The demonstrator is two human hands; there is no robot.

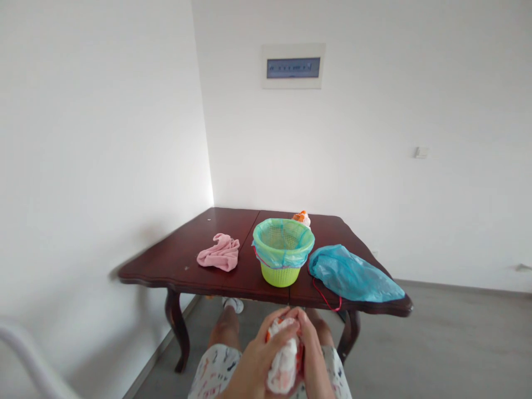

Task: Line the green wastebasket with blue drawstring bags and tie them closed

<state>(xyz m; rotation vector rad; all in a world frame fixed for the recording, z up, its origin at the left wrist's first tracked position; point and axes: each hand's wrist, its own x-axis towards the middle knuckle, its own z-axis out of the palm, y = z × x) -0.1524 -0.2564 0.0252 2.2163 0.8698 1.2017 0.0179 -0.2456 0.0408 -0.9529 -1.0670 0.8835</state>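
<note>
Crumpled white-and-orange bundle [283, 363] is clasped between the left hand [258, 357] and the right hand [311, 346] above the lap [214, 370], near side of the dark table [166, 260], and could be split or dropped to the floor [449, 332] if squeezed too hard or held too loosely.
</note>
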